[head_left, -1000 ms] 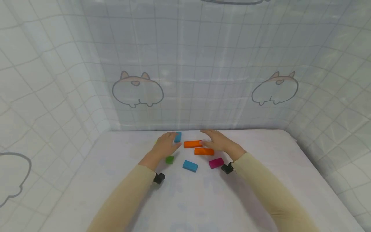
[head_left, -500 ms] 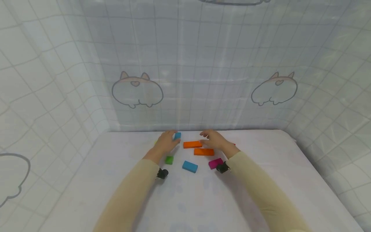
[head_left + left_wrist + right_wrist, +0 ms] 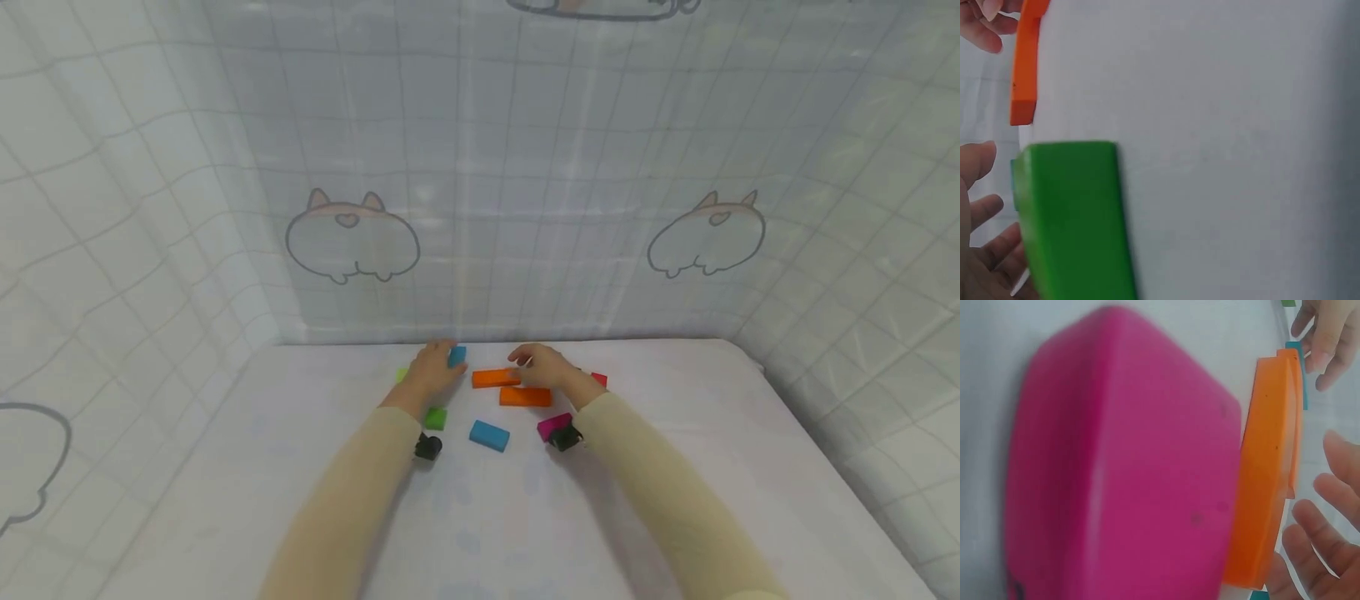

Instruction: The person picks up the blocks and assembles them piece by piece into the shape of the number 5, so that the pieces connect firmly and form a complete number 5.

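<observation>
My left hand (image 3: 431, 372) is above the table's far side, beside a small blue block (image 3: 457, 357). Its thumb and fingers are spread apart in the left wrist view, with nothing seen gripped. Over the two orange blocks (image 3: 495, 378) (image 3: 525, 397) is my right hand (image 3: 546, 368), its fingers loosely bent and holding nothing that shows. A green block (image 3: 1079, 219) looms large below the left wrist, and a magenta block (image 3: 1147, 456) below the right one. Another blue block (image 3: 490, 436) lies nearer, between the forearms.
A yellow-green block (image 3: 402, 375) peeks out left of the left hand. Right of the right hand lies a partly hidden red block (image 3: 598, 380). The white table (image 3: 480, 533) meets a grid-patterned cloth wall (image 3: 525, 250) at the back, with cloth on both sides.
Both hands have shifted slightly inward and lower in view. The right fingers are more bent than before. The red block now shows more beside the right hand. The blocks appear to stay put.
</observation>
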Demonstrator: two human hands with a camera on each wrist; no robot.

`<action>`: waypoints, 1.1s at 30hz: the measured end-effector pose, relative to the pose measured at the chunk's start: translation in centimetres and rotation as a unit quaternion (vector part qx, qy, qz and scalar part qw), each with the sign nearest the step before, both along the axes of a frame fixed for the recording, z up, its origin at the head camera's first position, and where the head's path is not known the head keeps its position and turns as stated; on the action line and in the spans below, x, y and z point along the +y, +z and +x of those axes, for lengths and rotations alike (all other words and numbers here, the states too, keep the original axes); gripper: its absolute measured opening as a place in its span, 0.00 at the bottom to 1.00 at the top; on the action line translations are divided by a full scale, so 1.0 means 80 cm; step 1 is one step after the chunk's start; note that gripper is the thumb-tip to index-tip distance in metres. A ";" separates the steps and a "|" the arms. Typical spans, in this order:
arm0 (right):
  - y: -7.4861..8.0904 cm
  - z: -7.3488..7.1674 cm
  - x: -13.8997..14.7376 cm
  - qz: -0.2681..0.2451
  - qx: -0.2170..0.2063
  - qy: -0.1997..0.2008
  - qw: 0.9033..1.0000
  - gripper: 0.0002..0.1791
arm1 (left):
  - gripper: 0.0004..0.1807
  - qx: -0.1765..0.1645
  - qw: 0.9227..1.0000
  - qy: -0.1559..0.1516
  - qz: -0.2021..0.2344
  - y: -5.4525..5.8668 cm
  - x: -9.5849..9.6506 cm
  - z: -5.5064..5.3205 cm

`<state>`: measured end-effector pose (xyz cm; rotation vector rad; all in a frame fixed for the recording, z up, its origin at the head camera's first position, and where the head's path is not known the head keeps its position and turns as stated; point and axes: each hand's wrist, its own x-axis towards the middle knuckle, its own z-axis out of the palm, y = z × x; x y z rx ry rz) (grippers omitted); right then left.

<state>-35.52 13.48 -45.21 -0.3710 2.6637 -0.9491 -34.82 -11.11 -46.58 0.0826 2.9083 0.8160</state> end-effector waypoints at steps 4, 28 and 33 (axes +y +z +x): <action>-0.005 -0.005 -0.002 0.009 -0.004 0.007 1.000 0.18 | 0.35 0.002 1.000 -0.001 -0.009 -0.001 -0.001 0.000; -0.011 -0.003 0.003 -0.004 -0.011 -0.015 1.000 0.16 | 0.36 0.012 0.998 -0.033 -0.050 -0.006 0.000 -0.009; -0.011 -0.003 0.002 -0.002 -0.009 -0.014 1.000 0.17 | 0.37 0.001 0.999 -0.023 -0.036 -0.005 0.001 -0.007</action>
